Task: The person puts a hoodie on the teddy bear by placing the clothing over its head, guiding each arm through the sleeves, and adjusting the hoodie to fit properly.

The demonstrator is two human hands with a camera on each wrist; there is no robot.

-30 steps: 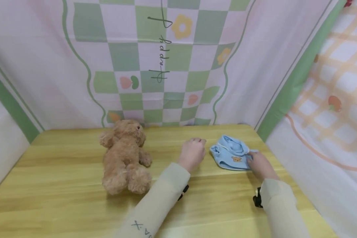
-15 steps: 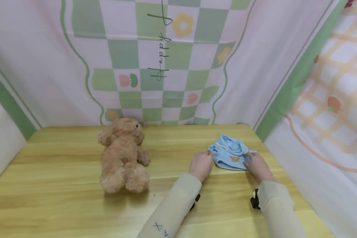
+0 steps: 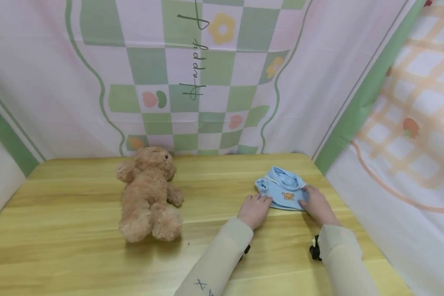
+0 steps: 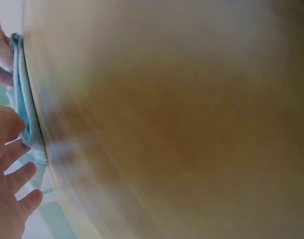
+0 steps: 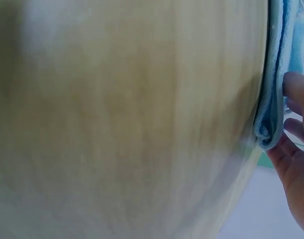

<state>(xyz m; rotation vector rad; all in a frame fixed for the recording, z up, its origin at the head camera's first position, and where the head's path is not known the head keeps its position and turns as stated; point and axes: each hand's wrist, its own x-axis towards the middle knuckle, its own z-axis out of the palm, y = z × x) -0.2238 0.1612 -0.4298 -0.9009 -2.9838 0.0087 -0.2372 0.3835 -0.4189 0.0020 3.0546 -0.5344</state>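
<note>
A small blue doll hoodie (image 3: 279, 191) with a brown animal patch lies flat at the right of the wooden table. My left hand (image 3: 254, 211) touches its lower left edge; in the left wrist view the thumb (image 4: 10, 123) meets the cloth while the other fingers stay spread. At the garment's right side, my right hand (image 3: 319, 207) holds the edge, with its thumb (image 5: 295, 85) on the cloth and fingers around the side. The right sleeve is hidden under that hand. A brown teddy bear (image 3: 146, 195) lies to the left, apart from both hands.
The wooden table (image 3: 214, 185) ends at a back wall hung with a checked cloth (image 3: 181, 68). On the right hangs another printed cloth (image 3: 410, 152). Small black wrist devices (image 3: 315, 248) show at the cuffs.
My left hand has come right from the middle of the table to the hoodie's lower left edge. The right hand stays at the right side. The view has shifted slightly.
</note>
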